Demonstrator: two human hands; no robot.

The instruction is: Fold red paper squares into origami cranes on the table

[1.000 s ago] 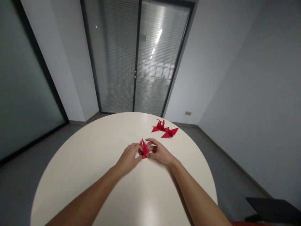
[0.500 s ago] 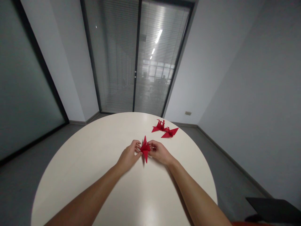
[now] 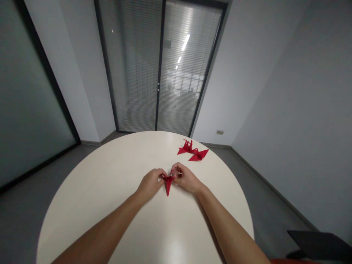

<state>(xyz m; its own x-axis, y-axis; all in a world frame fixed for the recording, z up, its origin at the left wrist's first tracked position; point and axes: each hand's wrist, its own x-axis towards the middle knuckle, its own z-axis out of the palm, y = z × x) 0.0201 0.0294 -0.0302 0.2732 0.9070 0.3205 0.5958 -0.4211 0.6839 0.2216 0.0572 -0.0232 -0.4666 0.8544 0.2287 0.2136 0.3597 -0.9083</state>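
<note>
A red paper crane (image 3: 168,185) is between my two hands over the middle of the table, one pointed flap hanging down toward me. My left hand (image 3: 151,181) pinches its left side between thumb and fingers. On the other side, my right hand (image 3: 184,176) has its fingers closed at the crane's right edge, and they hide part of the folds. Farther back to the right, more red paper cranes (image 3: 198,155) lie close together, with wings spread.
The round white table (image 3: 110,161) fills the lower middle. Beyond its far edge stands a glass partition with blinds (image 3: 137,73). A dark chair part (image 3: 321,244) shows at the lower right.
The crane in my hands has tipped, so its upper point no longer shows and the lower flap sits lower. My left fingers have closed in on it. The other cranes have not moved.
</note>
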